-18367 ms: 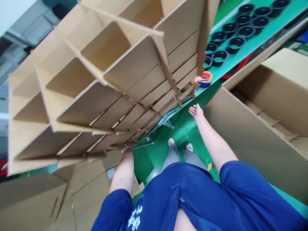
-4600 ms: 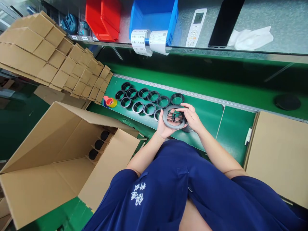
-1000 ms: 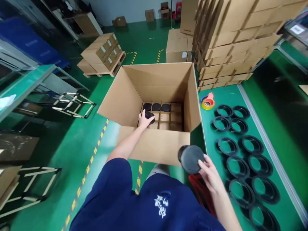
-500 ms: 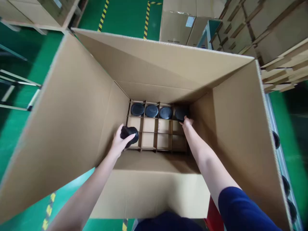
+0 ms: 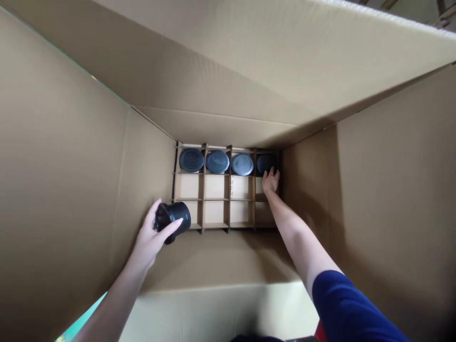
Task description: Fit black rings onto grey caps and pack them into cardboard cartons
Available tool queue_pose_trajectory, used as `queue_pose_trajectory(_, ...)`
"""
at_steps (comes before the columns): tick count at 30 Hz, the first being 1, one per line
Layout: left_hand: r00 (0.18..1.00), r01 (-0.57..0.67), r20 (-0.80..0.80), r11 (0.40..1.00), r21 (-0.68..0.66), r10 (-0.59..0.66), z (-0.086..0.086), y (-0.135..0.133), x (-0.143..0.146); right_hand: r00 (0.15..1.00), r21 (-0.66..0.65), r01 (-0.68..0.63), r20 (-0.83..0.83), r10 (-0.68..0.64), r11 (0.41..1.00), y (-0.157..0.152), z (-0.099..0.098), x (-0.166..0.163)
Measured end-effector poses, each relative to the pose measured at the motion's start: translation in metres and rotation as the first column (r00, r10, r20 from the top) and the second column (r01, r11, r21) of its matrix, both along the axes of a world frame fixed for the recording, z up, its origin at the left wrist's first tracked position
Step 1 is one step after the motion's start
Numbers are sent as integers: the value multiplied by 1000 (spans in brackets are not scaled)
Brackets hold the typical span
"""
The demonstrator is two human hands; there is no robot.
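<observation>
I look down into a deep cardboard box (image 5: 64, 156) with a cardboard divider grid (image 5: 228, 199) at its bottom. The far row of cells holds black round parts (image 5: 217, 162). My left hand (image 5: 151, 237) is closed on another black round part (image 5: 173, 219), held on its side above the near left corner of the grid. My right hand (image 5: 270, 181) reaches to the far right cell, its fingers spread on the black part (image 5: 265, 163) seated there.
The box walls rise high on all sides, and a flap (image 5: 285, 52) leans over the far edge. The middle and near rows of cells hold nothing. A sliver of green floor (image 5: 83, 318) shows at the lower left.
My head has dropped deeper into the box. The right hand has let the part settle in the far right cell and its fingers have spread. The left hand still holds its part.
</observation>
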State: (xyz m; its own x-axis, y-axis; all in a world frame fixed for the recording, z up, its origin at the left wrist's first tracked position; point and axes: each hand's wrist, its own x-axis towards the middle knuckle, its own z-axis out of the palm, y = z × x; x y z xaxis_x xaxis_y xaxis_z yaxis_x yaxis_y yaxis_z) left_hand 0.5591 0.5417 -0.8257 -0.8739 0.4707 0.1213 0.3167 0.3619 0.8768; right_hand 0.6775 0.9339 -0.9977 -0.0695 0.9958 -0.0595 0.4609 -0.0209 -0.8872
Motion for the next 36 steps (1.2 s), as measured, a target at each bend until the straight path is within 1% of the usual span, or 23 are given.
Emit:
queue_pose_trajectory(3,997,-10,-72,996,-85,4,-5,7,-6,973,106,-131,204,108,986,-4,-1,2)
queue_pose_trajectory(4,994,-17,-106,991,-134,3,-6,12,-6,964,126,-155,237,122,980,-5,0,5)
queue_pose_trajectory(5,990,-21,-144,981,-194,-8,-7,18,-6,963,136,-165,234,130,977,-5,1,10)
queue_pose_trajectory(8,958,-36,-273,915,-403,-83,-13,47,-12,979,140,-163,144,143,977,-6,1,28)
queue_pose_trajectory(10,919,-102,-374,844,-527,-122,-19,68,-25,983,142,-173,90,161,975,-8,1,38)
queue_pose_trajectory(12,871,-186,-464,765,-616,-162,-27,86,-41,978,145,-209,51,204,967,-16,0,46)
queue_pose_trajectory(15,807,-268,-542,673,-690,-235,-39,107,-65,957,149,-287,-4,291,946,-38,-5,56)
queue_pose_trajectory(16,791,-281,-555,654,-702,-256,-42,113,-72,949,149,-305,-29,312,941,-47,-8,59)
queue_pose_trajectory(18,769,-296,-572,635,-714,-285,-48,122,-83,926,146,-346,-105,362,927,-69,-12,66)
queue_pose_trajectory(20,759,-319,-589,629,-709,-279,-53,131,-91,873,151,-421,-202,445,894,-94,-13,78)
queue_pose_trajectory(22,753,-352,-608,626,-696,-252,-56,137,-94,785,178,-529,-267,558,830,-122,-9,95)
queue_pose_trajectory(23,747,-364,-617,624,-691,-248,-57,140,-94,739,203,-583,-269,617,787,-137,-5,105)
queue_pose_trajectory(24,737,-367,-625,624,-690,-258,-58,141,-95,699,234,-630,-246,672,741,-151,-2,117)
queue_pose_trajectory(26,709,-343,-629,624,-702,-319,-59,143,-96,643,305,-694,-143,752,652,-179,3,142)
queue_pose_trajectory(28,687,-301,-620,627,-718,-380,-59,144,-97,626,367,-720,-23,779,590,-205,1,167)
queue_pose_trajectory(29,682,-289,-618,632,-719,-391,-58,145,-99,630,386,-722,22,776,575,-216,-2,178)
queue_pose_trajectory(31,670,-285,-633,653,-702,-388,-57,147,-100,654,406,-712,87,751,573,-234,-13,196)
queue_pose_trajectory(34,626,-295,-693,715,-634,-357,-58,151,-97,714,428,-671,155,683,605,-250,-28,211)
queue_pose_trajectory(36,614,-317,-728,751,-579,-303,-63,151,-90,750,444,-638,173,639,629,-255,-33,213)
